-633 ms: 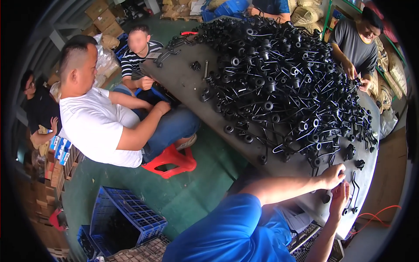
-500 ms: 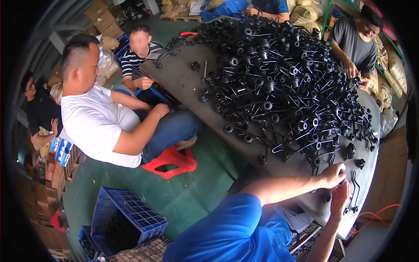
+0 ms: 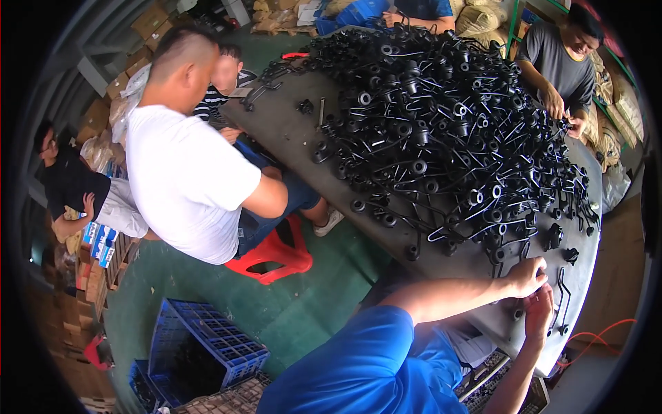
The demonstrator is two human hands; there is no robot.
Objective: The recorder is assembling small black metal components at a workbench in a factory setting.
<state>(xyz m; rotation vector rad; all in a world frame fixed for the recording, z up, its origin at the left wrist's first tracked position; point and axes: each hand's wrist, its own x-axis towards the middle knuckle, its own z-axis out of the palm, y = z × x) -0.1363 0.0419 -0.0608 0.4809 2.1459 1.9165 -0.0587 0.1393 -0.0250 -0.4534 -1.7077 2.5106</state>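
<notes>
We see bent edges inside black fisheye corners, pale sheen on the surface (image 3: 585, 257) at right, dimness far left.

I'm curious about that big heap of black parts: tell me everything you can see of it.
The heap is a dense tangle of thin, bent black rods and round pieces, some shiny-rimmed, seemingly metal and rubber. It lies loose on the grey table, covering much of it, with stray parts around its edges.
</notes>
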